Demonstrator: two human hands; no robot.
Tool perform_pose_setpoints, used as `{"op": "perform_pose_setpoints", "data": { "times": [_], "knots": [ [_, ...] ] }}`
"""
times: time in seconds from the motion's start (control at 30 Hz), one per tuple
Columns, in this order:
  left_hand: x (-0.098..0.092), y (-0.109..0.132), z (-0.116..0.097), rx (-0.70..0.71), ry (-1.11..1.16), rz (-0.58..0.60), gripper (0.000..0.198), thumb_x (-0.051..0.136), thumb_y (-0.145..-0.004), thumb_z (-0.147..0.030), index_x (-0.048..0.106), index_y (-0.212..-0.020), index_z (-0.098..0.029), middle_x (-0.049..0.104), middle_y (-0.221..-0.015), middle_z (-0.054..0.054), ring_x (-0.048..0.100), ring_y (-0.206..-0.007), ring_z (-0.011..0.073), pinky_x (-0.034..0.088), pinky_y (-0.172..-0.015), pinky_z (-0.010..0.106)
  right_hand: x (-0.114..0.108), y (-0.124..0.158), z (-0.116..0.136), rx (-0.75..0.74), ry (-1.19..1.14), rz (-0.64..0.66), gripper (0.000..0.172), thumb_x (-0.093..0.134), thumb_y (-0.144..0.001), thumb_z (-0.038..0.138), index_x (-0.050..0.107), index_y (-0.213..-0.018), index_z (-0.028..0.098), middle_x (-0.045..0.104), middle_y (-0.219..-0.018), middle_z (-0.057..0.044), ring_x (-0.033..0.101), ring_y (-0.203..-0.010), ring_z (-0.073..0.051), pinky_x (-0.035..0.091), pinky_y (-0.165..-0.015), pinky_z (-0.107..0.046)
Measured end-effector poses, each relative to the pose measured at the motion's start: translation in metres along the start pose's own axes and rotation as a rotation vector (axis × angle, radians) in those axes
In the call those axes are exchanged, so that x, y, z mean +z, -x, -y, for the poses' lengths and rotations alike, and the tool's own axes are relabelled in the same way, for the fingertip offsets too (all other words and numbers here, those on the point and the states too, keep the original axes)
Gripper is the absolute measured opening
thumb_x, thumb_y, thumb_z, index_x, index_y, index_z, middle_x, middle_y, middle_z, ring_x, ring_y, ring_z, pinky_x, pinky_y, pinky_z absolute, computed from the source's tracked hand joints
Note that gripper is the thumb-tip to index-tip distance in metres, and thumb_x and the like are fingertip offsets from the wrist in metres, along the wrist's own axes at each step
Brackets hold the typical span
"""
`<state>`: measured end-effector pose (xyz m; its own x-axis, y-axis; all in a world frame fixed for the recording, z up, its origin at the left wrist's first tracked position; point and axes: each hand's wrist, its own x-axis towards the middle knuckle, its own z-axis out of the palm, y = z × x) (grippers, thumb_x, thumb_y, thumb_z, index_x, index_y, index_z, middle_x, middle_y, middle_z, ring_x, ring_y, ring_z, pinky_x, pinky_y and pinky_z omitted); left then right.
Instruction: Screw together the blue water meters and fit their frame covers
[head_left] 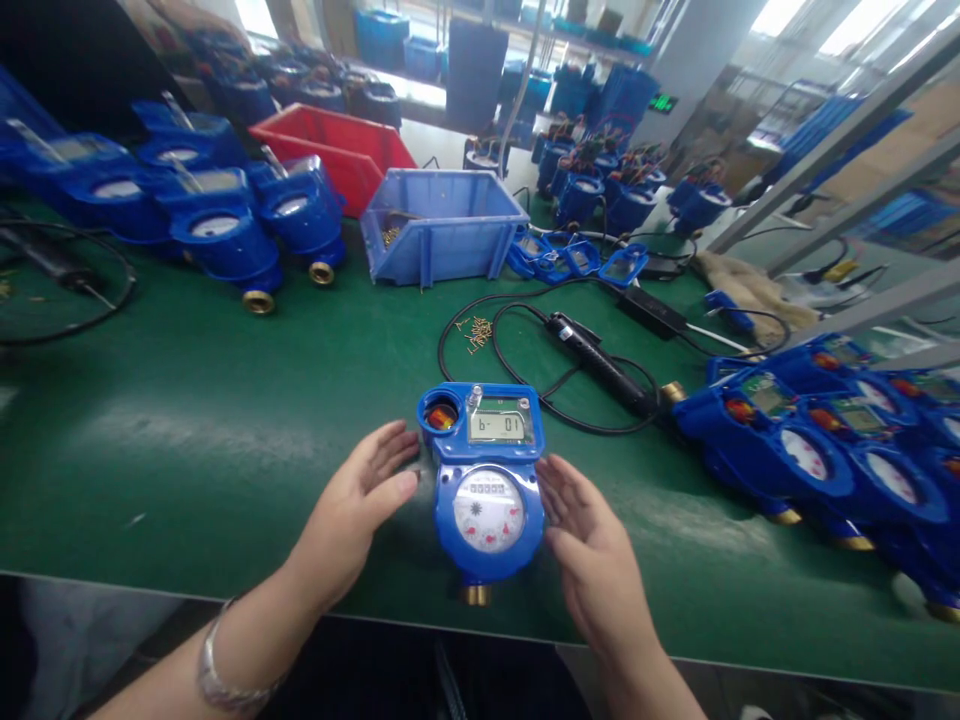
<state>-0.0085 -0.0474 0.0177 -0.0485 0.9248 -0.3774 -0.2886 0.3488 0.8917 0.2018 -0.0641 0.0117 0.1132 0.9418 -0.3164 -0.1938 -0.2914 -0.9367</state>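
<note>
A blue water meter (491,460) with a round dial and a small lit display reading "b- 01" lies face up before me, its brass end (475,596) pointing toward me. Beside its left edge is my left hand (367,485), thumb and fingers apart, with a gap to the meter. Along the other side, my right hand (589,535) is held with its fingers spread and curved. Those fingertips are very close to the blue casing; whether they touch it I cannot tell. Neither hand grips anything.
A black electric screwdriver (600,365) with a looped cable lies behind the meter, near loose brass screws (480,333). Farther back stand a blue bin (457,245) and a red bin (322,140). More meters crowd the left (225,240) and right (810,450) of the green tabletop (187,420).
</note>
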Motion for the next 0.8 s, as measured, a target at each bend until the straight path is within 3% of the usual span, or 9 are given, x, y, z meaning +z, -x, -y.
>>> {"op": "perform_pose_setpoints", "data": {
  "times": [0.1, 0.23, 0.33, 0.43, 0.57, 0.8],
  "knots": [
    [0.020, -0.014, -0.010, 0.018, 0.078, 0.051, 0.071, 0.072, -0.065, -0.039, 0.044, -0.127, -0.016, 0.048, -0.134, 0.015, 0.041, -0.126, 0.0336, 0.034, -0.104, 0.049, 0.006, -0.022, 0.020, 0.024, -0.150, -0.062, 0.050, 0.068, -0.067, 0.027, 0.053, -0.114, 0.022, 0.060, -0.122, -0.009, 0.051, -0.119, -0.026, 0.035, -0.104, -0.046],
    [0.043, -0.026, -0.013, 0.014, 0.125, 0.132, 0.060, 0.072, -0.067, -0.033, 0.049, -0.120, -0.015, 0.059, -0.119, 0.012, 0.054, -0.113, 0.0280, 0.039, -0.100, 0.045, 0.029, -0.047, 0.038, 0.125, -0.129, 0.130, 0.048, 0.059, -0.077, 0.056, 0.057, -0.111, 0.022, 0.065, -0.115, -0.008, 0.057, -0.111, -0.027, 0.044, -0.094, -0.044],
    [0.049, -0.029, -0.012, -0.001, 0.112, 0.142, 0.050, 0.073, -0.067, -0.031, 0.053, -0.111, -0.015, 0.064, -0.106, 0.009, 0.060, -0.099, 0.0251, 0.044, -0.093, 0.043, 0.041, -0.056, 0.041, 0.171, -0.157, 0.254, 0.042, 0.059, -0.079, 0.054, 0.063, -0.100, 0.018, 0.071, -0.096, -0.007, 0.064, -0.097, -0.025, 0.049, -0.086, -0.039],
    [0.048, -0.029, -0.012, 0.000, 0.056, 0.110, 0.049, 0.073, -0.066, -0.030, 0.053, -0.108, -0.015, 0.065, -0.101, 0.008, 0.061, -0.094, 0.0249, 0.046, -0.089, 0.043, 0.045, -0.059, 0.040, 0.223, -0.195, 0.234, 0.036, 0.060, -0.080, 0.048, 0.065, -0.095, 0.015, 0.072, -0.084, -0.006, 0.067, -0.088, -0.024, 0.051, -0.081, -0.036],
    [0.046, -0.029, -0.010, 0.010, 0.012, 0.102, 0.056, 0.074, -0.064, -0.031, 0.051, -0.113, -0.015, 0.063, -0.107, 0.010, 0.059, -0.100, 0.0271, 0.045, -0.091, 0.044, 0.047, -0.058, 0.036, 0.234, -0.248, 0.176, 0.033, 0.065, -0.078, 0.041, 0.063, -0.099, 0.015, 0.072, -0.081, -0.005, 0.068, -0.083, -0.023, 0.051, -0.079, -0.034],
    [0.048, -0.032, -0.004, 0.031, -0.014, 0.033, 0.059, 0.075, -0.061, -0.033, 0.052, -0.111, -0.014, 0.063, -0.107, 0.011, 0.059, -0.099, 0.0278, 0.044, -0.091, 0.045, 0.045, -0.058, 0.038, 0.219, -0.247, 0.204, 0.036, 0.068, -0.075, 0.040, 0.063, -0.099, 0.014, 0.072, -0.081, -0.006, 0.068, -0.083, -0.023, 0.051, -0.079, -0.035]
  ]
}}
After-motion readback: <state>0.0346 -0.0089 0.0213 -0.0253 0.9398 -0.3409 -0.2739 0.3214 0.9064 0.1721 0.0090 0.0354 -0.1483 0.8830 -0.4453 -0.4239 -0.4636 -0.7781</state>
